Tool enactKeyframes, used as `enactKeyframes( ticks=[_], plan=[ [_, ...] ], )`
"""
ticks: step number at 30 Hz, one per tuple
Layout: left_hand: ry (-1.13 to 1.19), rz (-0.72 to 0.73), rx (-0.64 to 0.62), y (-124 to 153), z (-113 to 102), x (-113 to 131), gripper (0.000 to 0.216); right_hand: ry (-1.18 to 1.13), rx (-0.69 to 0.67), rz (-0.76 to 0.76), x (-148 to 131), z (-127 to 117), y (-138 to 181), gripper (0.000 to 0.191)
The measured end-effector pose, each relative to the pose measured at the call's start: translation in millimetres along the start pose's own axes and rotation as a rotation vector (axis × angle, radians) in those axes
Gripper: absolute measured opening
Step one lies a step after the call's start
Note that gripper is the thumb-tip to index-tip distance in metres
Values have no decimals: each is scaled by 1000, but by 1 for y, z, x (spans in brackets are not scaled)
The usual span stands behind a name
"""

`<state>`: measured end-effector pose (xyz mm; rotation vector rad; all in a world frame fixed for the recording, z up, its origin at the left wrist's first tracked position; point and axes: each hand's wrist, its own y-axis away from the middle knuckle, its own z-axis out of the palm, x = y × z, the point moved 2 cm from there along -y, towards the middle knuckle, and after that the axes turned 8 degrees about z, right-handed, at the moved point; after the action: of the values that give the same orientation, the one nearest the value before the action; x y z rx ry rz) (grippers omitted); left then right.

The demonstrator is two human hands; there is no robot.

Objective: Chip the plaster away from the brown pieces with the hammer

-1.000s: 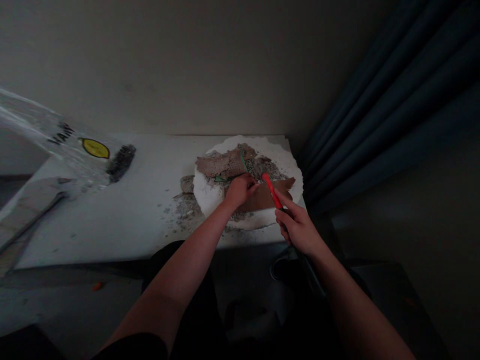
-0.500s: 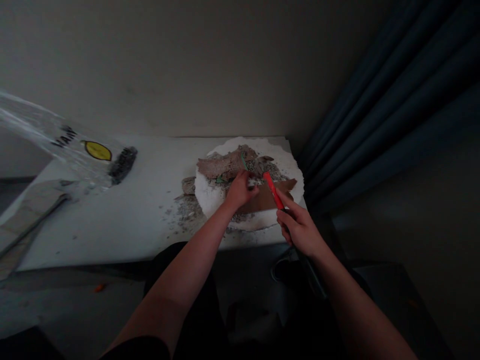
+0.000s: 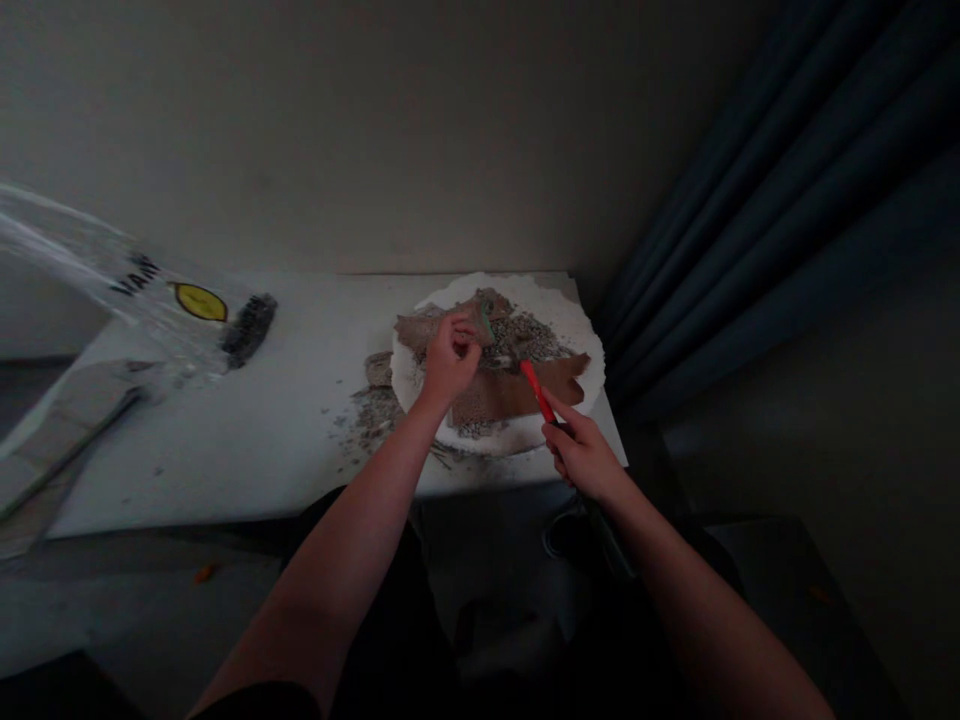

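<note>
My right hand [image 3: 581, 455] is wrapped round a hammer with a red neck [image 3: 537, 388] and a long black grip. Its dim head lies among grey rubble [image 3: 529, 335] and is hard to make out. My left hand [image 3: 450, 360] is closed, with its fingers curled at a cracked, brownish curved piece [image 3: 416, 330] that has a green edge. Whatever lies between those fingertips is hidden. A flat brown piece [image 3: 517, 393] with a jagged right end lies nearer me. These pieces and the rubble rest on a round white slab [image 3: 589, 320] with a rough rim.
The slab sits at the right end of a white table [image 3: 300, 420]. Crumbs and a brown lump [image 3: 379, 368] lie beside it. At left are a clear plastic bag [image 3: 180, 320] holding dark material and a thin dark rod [image 3: 75, 455]. Dark curtains [image 3: 750, 240] hang at right.
My left hand has moved left and slightly up, off the flat brown piece to the cracked curved piece. The hammer has shifted slightly left and down in my right hand.
</note>
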<state>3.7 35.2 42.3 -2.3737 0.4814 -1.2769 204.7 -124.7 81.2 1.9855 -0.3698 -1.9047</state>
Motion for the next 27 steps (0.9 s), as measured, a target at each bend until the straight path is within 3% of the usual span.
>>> enactKeyframes(
  ticks=[5,9,11,12,14,16,20,23,27],
  plan=[
    [-100,-48,108,9,-53,-21,41,-32,51,-34,-9,-8,4,72],
    [-303,-244,162,36,-107,-45,36,-41,96,-120,-17,-23,1,73],
    [-461,-392,18,54,-126,-56,27,-53,136,-97,-16,-28,-5,73],
    [-534,-456,-139,64,-130,-61,18,-59,163,-81,-15,-30,-9,73],
    [-610,-480,-531,85,-127,-67,7,-61,208,-49,-14,-32,-15,72],
    [-592,-358,-758,104,-114,-65,11,-62,237,-11,-13,-31,-19,71],
    [-678,-161,-806,129,-79,-52,27,-63,248,41,-12,-27,-21,70],
    [-699,-144,-851,137,-63,-47,34,-61,246,44,-11,-26,-19,69],
    [-681,-166,-825,137,-60,-49,38,-57,250,27,-7,-28,-20,68]
  ],
)
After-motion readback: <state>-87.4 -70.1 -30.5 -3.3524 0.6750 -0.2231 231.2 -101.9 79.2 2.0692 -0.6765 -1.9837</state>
